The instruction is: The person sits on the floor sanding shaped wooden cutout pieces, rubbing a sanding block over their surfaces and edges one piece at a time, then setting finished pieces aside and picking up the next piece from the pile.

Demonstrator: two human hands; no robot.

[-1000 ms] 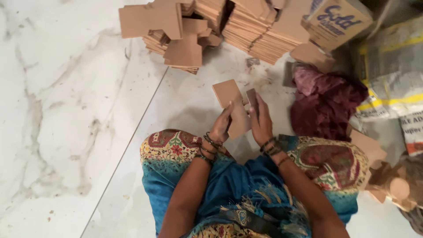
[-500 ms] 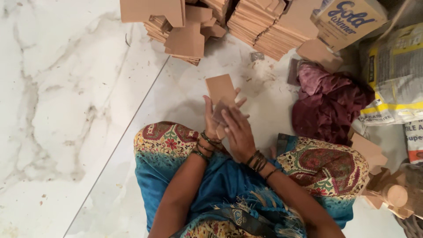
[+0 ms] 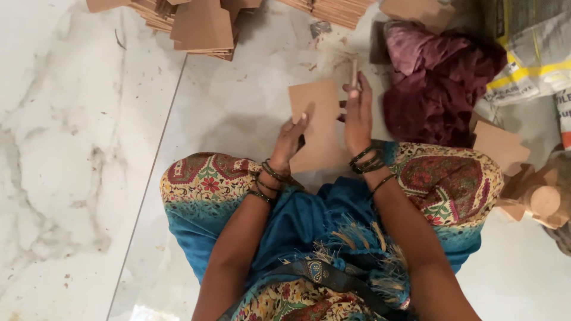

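I sit on a white marble floor (image 3: 71,148) with my knees in patterned cloth. My left hand (image 3: 291,139) presses a flat brown board piece (image 3: 318,116) that lies in front of me, fingers on its lower left part. My right hand (image 3: 358,113) rests along the board's right edge and grips a thin wooden stick-like piece (image 3: 354,72) that points away from me. Bangles circle both wrists.
Stacks of cut brown board pieces (image 3: 202,27) lie at the top left and top middle. A crumpled maroon cloth (image 3: 437,83) sits to the right, with printed sacks (image 3: 529,53) behind it. More board cut-outs (image 3: 502,145) and wooden shapes (image 3: 544,199) lie by my right knee.
My hands have spread apart across the board, which now lies flatter and larger before me. The right hand has moved to its right edge with the thin piece raised.
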